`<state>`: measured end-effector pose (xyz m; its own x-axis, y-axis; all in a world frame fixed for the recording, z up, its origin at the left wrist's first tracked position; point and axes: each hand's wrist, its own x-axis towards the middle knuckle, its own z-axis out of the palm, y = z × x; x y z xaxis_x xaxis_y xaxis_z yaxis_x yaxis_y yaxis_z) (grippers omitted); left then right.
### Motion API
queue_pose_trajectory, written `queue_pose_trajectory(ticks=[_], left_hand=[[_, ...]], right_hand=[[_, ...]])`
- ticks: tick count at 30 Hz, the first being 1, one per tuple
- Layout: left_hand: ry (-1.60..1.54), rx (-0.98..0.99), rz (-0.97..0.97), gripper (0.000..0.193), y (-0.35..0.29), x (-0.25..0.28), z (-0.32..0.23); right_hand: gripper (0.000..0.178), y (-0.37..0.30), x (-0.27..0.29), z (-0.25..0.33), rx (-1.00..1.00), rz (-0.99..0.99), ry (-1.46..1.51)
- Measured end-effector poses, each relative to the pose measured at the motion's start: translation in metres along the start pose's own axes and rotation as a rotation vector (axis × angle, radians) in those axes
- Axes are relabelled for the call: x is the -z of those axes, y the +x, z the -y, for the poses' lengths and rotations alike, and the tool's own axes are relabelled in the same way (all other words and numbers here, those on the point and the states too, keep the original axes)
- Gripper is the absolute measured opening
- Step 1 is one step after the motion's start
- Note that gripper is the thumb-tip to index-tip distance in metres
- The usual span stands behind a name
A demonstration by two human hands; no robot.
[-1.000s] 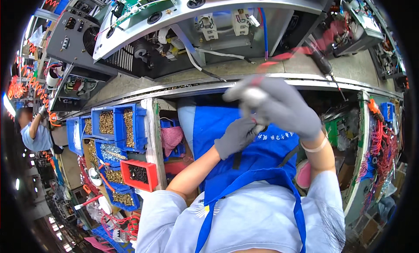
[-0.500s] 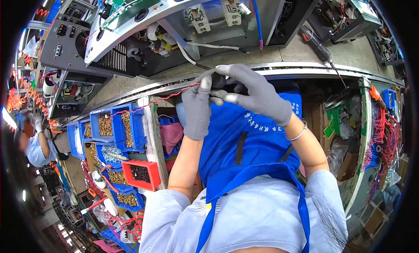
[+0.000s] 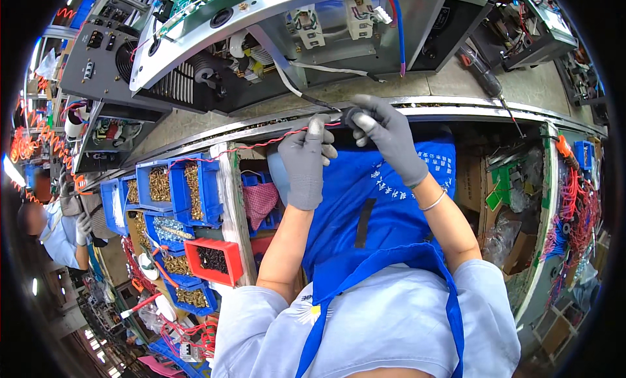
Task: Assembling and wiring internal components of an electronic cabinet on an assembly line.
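Both my hands wear grey gloves and meet above the bench's front edge. My left hand [image 3: 305,153] pinches a red twisted wire [image 3: 261,144] between thumb and fingers, close to its end. The wire trails left toward the screw bins. A small round black part [image 3: 351,119] is gripped by the fingers of my right hand [image 3: 388,135], right at the wire's end. Whether the wire enters it I cannot tell. Just behind, a white and black cable [image 3: 291,86] hangs out of the opened grey metal cabinet [image 3: 261,26], its dark end near my fingers.
Blue bins [image 3: 212,212] of brass screws and a red bin [image 3: 235,264] of black screws stand at my left. A power screwdriver [image 3: 482,75] lies on the bench [image 3: 417,85] to the right. Wire bundles [image 3: 570,202] hang far right. A co-worker [image 3: 62,221] is far left.
My right hand has turned and its fingers have closed in, bringing the black part into plainer sight. My left hand has shifted slightly right with the wire. The co-worker's arms have moved.
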<state>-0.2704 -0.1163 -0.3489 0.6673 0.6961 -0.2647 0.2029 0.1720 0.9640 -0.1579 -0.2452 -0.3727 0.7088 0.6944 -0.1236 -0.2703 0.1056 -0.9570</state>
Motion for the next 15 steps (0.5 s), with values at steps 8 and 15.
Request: queue_pose_trajectory(ticks=[8, 15], left_hand=[[-0.041, -0.076, -0.106, 0.036, 0.024, 0.028, 0.015], [-0.210, -0.244, -0.269, 0.030, 0.045, 0.052, -0.013]], right_hand=[[0.036, 0.026, -0.025, -0.026, 0.077, 0.022, -0.026], [0.024, 0.026, -0.046, -0.020, 0.227, -0.031, -0.270]])
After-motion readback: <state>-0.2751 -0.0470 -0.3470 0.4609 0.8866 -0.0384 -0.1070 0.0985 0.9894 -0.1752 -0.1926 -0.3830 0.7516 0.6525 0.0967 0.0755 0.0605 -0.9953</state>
